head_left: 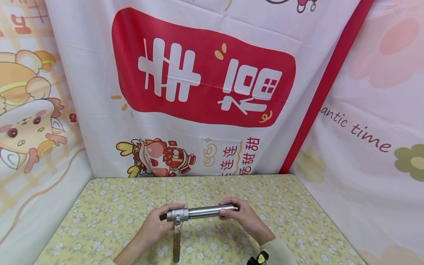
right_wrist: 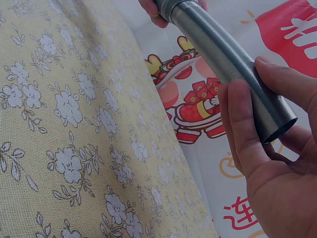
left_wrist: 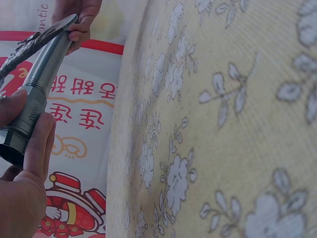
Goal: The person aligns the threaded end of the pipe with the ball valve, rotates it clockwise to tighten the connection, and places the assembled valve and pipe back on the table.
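In the head view a silver ball valve (head_left: 179, 214) and a straight steel pipe (head_left: 204, 212) form one line, joined end to end above the table. The valve's lever handle (head_left: 177, 244), brownish and worn, points toward the person. My left hand (head_left: 153, 225) holds the valve body between thumb and fingers. At the pipe's far end, my right hand (head_left: 244, 216) grips the tube with thumb and fingers. The left wrist view shows raised marks on the valve body (left_wrist: 32, 111) and its open end. In the right wrist view the pipe's (right_wrist: 218, 47) free end is open and hollow.
A yellow floral cloth (head_left: 109, 209) covers the table beneath both hands. Behind it hangs a white curtain (head_left: 96, 110) with a red printed banner. Printed fabric walls (head_left: 364, 176) stand at left and right. A dark band (head_left: 258, 258) sits at the right wrist.
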Tool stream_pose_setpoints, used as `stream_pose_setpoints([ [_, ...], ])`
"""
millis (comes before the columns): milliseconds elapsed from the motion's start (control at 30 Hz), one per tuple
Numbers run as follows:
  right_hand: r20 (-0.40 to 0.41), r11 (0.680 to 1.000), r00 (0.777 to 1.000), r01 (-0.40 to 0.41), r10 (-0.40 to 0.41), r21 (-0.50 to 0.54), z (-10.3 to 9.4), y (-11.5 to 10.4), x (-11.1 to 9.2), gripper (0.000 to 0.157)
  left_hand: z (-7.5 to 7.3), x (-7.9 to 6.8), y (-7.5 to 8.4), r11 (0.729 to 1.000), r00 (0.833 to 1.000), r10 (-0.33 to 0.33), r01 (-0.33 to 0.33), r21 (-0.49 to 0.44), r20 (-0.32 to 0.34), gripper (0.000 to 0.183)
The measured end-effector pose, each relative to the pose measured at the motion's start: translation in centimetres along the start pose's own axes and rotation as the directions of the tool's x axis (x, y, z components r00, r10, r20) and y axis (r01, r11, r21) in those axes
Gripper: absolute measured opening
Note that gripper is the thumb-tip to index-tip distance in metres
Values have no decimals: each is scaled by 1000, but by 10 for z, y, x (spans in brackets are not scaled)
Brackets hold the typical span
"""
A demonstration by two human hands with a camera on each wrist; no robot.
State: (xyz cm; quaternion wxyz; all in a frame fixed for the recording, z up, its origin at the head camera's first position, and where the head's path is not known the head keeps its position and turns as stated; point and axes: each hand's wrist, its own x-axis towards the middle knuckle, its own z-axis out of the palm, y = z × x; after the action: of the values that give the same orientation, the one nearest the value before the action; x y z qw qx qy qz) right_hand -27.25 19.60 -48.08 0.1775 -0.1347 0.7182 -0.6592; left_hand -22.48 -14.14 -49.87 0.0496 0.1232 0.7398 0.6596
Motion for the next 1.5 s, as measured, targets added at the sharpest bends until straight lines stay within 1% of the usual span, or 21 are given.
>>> stream_pose_setpoints([
  [233, -22, 1000, 1000, 7, -7, -21, 2, 0, 0, 27, 0, 0, 0, 1000, 1000, -1, 1, 12, -5, 52],
  [400, -27, 1000, 1000, 12, -13, -25, 3, -1, 0, 26, 1, 0, 1, 1000, 1000, 7, -7, 27, -12, 52],
  [533, -12, 999, 1000, 25, -25, -26, 2, -2, -1, 27, 1, 0, 2, 999, 1000, 4, -3, 32, -17, 52],
  [767, 51, 998, 998, 49, -47, -39, -2, -1, -3, 36, 1, -1, 2, 1000, 1000, -21, 21, 5, -14, 52],
  [900, 70, 997, 996, 62, -59, -41, -1, -2, -4, 37, 1, -1, 2, 1000, 1000, -21, 21, 10, -16, 52],
  [1200, 57, 998, 998, 39, -36, -54, -1, -3, -5, 37, 2, 0, 2, 999, 999, -28, 29, 18, -36, 52],
  [1333, 45, 998, 999, 32, -29, -62, -1, -4, -4, 39, 2, 1, 2, 999, 999, -34, 35, 15, -36, 51],
  [1500, 34, 997, 999, 26, -23, -67, -2, -2, -3, 37, 2, 1, 2, 1000, 999, -26, 26, 8, -27, 51],
])
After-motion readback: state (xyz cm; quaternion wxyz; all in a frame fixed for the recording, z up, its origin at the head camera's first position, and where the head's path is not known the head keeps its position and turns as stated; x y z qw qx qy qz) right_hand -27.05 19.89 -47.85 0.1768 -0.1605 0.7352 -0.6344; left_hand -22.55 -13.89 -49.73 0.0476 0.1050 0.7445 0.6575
